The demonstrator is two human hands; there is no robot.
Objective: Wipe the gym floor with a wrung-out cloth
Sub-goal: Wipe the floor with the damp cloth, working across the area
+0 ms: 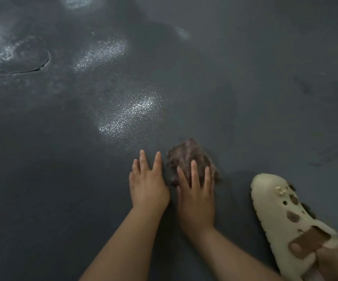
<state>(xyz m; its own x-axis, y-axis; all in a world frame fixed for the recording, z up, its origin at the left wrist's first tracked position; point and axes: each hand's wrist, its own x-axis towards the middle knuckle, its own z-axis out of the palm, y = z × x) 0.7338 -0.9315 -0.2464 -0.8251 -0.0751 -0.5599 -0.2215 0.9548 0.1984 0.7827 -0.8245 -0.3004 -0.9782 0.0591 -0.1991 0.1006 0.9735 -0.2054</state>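
A crumpled brownish cloth (186,155) lies on the dark grey gym floor (62,179) near the bottom middle of the view. My right hand (196,195) presses flat on the cloth's near part with straight, spread fingers. Just left of it, my left hand (148,185) rests flat on the bare floor beside the cloth, fingers straight, its index finger close to the cloth's left edge. The part of the cloth under my right palm is hidden.
My foot in a cream clog (285,218) stands on the floor at the lower right, close to my right hand. Shiny light patches (131,112) mark the floor ahead. A cracked, raised patch of flooring (26,63) lies at the far left.
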